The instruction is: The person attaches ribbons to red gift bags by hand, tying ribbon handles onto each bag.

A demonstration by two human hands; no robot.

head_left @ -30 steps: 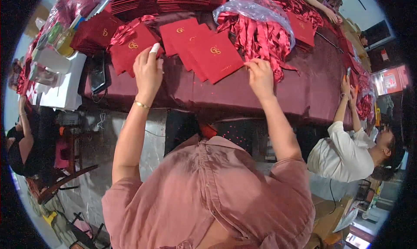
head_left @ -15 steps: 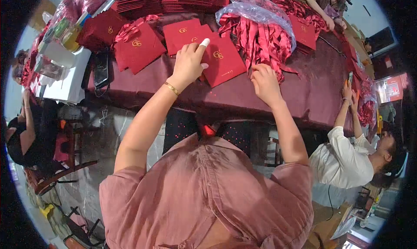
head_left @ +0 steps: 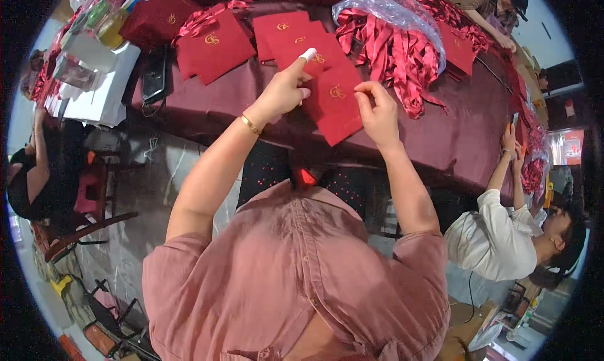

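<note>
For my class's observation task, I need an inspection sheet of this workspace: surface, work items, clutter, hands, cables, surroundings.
Surface: table draped in dark maroon cloth.
Work items: nearest square red card with gold emblem, beside similar red cards; shiny red ribbons spilling from clear plastic bag.
Clutter: black rectangular phone-like device; white paper-like pile; translucent plastic container.
Hands: left hand, one fingertip white-covered, at the cards; right hand at nearest card's right edge; grips unclear.
Cables: thin black cord, lower right.
Surroundings: person in white top at right; others left and upper right.
</note>
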